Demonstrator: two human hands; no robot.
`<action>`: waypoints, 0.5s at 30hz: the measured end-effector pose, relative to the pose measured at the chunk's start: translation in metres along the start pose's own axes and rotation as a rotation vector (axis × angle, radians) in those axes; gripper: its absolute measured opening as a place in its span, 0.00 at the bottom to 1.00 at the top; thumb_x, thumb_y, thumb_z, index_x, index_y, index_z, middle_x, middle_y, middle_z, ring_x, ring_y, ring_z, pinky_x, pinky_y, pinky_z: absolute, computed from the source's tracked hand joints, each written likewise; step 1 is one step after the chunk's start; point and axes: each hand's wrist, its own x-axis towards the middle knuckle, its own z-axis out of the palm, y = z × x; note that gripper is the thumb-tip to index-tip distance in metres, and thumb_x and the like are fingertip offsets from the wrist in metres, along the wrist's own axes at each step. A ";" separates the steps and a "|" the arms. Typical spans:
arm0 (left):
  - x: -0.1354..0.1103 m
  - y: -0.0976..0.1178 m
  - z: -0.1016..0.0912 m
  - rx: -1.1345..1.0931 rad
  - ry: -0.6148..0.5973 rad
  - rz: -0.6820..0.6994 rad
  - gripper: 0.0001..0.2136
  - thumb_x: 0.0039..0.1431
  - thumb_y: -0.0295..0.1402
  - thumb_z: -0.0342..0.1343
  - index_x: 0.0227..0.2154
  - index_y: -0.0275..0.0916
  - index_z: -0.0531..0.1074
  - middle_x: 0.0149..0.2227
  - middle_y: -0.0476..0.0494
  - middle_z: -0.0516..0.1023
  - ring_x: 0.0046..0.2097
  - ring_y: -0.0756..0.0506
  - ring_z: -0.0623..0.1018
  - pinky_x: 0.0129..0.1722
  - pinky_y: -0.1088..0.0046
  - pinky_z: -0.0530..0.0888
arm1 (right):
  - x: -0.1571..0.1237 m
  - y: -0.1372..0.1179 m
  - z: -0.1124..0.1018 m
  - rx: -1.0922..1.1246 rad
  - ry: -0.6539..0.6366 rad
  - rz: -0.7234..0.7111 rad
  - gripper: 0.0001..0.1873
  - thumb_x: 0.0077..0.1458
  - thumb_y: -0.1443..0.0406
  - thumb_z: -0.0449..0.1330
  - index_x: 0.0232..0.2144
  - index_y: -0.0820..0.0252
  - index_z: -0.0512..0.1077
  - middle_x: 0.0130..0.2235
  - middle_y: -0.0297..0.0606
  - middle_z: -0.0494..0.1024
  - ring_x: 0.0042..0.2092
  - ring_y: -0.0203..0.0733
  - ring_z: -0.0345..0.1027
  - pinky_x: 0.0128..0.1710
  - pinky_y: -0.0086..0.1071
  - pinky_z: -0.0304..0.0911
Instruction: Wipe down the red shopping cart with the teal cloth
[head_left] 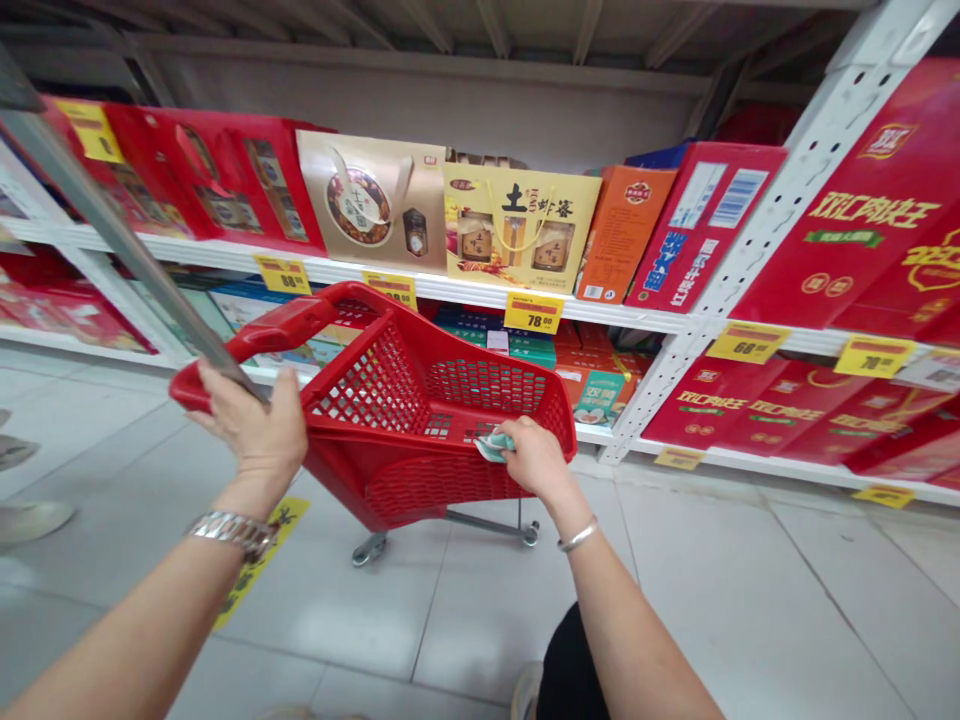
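A red plastic shopping cart (442, 420) stands on the tiled floor in front of me. My left hand (255, 425) is closed around a long grey metal pole (112, 228) that slants up to the left, right by the cart's red handle (255, 340). My right hand (534, 455) is closed on a small pale green cloth (491, 445) pressed against the cart's near rim. A watch sits on my left wrist, a bracelet on my right.
White store shelves (525, 300) run behind the cart, stacked with red, gold and orange gift boxes (517, 228) and yellow price tags (532, 312). A yellow floor sticker (262, 560) lies under my left arm. Someone's shoe (30, 520) shows at the far left.
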 end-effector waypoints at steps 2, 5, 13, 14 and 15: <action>-0.002 0.008 0.004 -0.015 0.039 -0.112 0.50 0.55 0.51 0.56 0.68 0.27 0.37 0.71 0.20 0.47 0.72 0.31 0.51 0.69 0.40 0.42 | -0.001 -0.017 0.014 0.062 0.056 -0.105 0.16 0.58 0.71 0.60 0.47 0.52 0.76 0.45 0.41 0.77 0.45 0.45 0.74 0.46 0.34 0.65; -0.001 0.011 0.007 0.002 0.082 -0.146 0.50 0.52 0.44 0.60 0.68 0.23 0.38 0.71 0.19 0.46 0.73 0.31 0.49 0.71 0.44 0.43 | -0.001 -0.043 0.034 0.125 0.149 -0.233 0.20 0.60 0.72 0.57 0.52 0.51 0.74 0.48 0.43 0.76 0.48 0.45 0.72 0.49 0.36 0.65; 0.018 -0.012 0.010 0.026 0.054 -0.065 0.42 0.51 0.23 0.51 0.65 0.09 0.38 0.69 0.08 0.44 0.72 0.28 0.49 0.70 0.43 0.44 | 0.003 -0.029 0.021 0.312 0.014 -0.259 0.24 0.55 0.72 0.63 0.53 0.50 0.76 0.51 0.38 0.79 0.51 0.44 0.74 0.53 0.34 0.67; 0.021 -0.014 0.009 0.022 0.049 -0.060 0.43 0.50 0.23 0.52 0.65 0.09 0.38 0.69 0.08 0.44 0.72 0.28 0.49 0.70 0.44 0.44 | 0.002 -0.020 0.016 0.330 -0.009 -0.244 0.24 0.54 0.72 0.64 0.53 0.50 0.76 0.51 0.38 0.80 0.52 0.44 0.74 0.54 0.34 0.67; 0.024 -0.017 0.009 0.021 0.045 -0.058 0.43 0.50 0.24 0.52 0.65 0.10 0.38 0.69 0.08 0.44 0.72 0.28 0.49 0.70 0.44 0.44 | 0.001 -0.010 0.012 0.340 -0.032 -0.227 0.24 0.53 0.73 0.64 0.52 0.50 0.77 0.50 0.37 0.80 0.52 0.44 0.74 0.54 0.35 0.66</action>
